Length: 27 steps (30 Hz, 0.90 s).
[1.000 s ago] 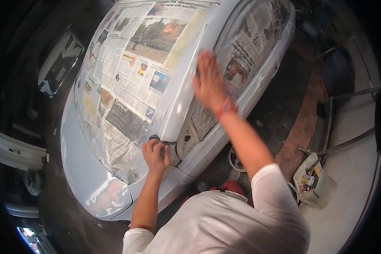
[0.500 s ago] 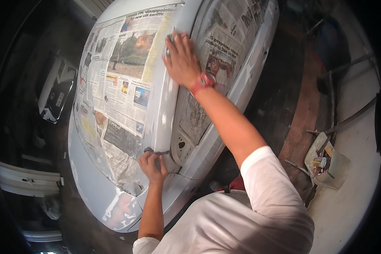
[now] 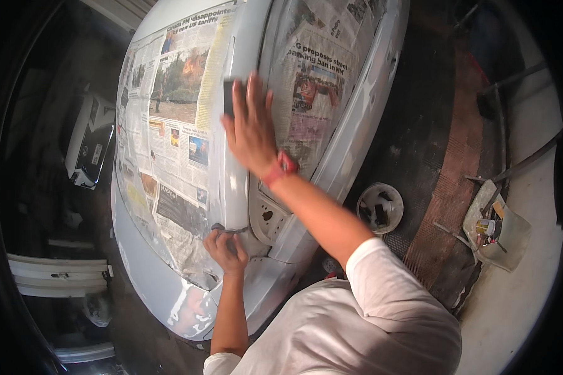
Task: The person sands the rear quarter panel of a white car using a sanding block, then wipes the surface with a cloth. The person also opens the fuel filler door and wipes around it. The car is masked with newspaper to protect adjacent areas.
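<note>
Masking looks done: newspaper sheets (image 3: pixel 175 140) cover the windscreen, more newspaper (image 3: pixel 309 94) covers the side glass. Pillar (image 3: pixel 234 181) between them reads as mid-work: light grey with paler glossy patches, not uniform. Can't tell what share is finished; I'd judge some surface left there, and on the fender (image 3: pixel 134 259) too, patchy near its front corner.

Right hand (image 3: pixel 252 128) lies palm down on the pillar, fingers straight, gripping a dark flat block (image 3: pixel 228 97) that pokes out at the windscreen-side edge. Left hand (image 3: pixel 226 248) is curled at the pillar's lower end, against a dark piece (image 3: pixel 218 226); can't tell if it grasps that or just braces.

Hidden: block's underside, pillar surface beneath the palm, left fingertips. Right forearm crosses the side window's lower corner. Roof end is cut off at top. Bucket (image 3: pixel 400 203) on the floor: contents unclear. Vehicle (image 3: pixel 89 147) at far left too dim for detail.
</note>
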Each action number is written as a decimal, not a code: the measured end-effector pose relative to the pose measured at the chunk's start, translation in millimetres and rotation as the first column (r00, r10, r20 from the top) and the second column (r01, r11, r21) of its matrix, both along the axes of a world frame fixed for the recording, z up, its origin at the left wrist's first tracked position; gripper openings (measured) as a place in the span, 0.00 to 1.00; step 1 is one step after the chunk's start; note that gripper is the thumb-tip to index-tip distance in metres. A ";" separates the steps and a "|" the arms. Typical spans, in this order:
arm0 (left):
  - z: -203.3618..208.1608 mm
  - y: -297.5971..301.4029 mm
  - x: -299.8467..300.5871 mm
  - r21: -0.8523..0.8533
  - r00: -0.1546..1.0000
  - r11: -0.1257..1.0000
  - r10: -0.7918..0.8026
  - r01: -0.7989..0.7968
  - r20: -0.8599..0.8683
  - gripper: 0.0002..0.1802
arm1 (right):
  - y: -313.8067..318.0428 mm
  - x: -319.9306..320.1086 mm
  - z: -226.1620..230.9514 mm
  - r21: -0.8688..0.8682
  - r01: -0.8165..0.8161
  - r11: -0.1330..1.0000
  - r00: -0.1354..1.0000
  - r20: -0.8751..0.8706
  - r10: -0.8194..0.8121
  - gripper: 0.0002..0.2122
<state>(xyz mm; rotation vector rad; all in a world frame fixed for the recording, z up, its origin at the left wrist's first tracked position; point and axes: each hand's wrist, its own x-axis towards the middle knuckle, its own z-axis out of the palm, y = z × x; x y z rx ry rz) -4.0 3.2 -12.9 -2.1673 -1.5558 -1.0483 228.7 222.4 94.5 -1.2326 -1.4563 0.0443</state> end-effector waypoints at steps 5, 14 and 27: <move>-0.7 1.1 1.0 -0.003 1.000 1.000 0.012 -0.012 -0.010 0.15 | -61.1 -6.7 -5.9 -0.141 -0.182 0.973 0.982 0.022 0.187 0.40; 3.1 -0.5 5.2 0.001 0.999 1.000 0.025 -0.025 -0.022 0.13 | 14.5 18.7 12.9 0.055 -0.018 0.998 0.999 -0.026 0.020 0.40; 2.7 -0.2 3.8 0.011 1.000 1.000 0.013 -0.012 -0.027 0.13 | 101.5 51.2 25.5 0.146 0.138 0.980 0.985 0.081 -0.151 0.36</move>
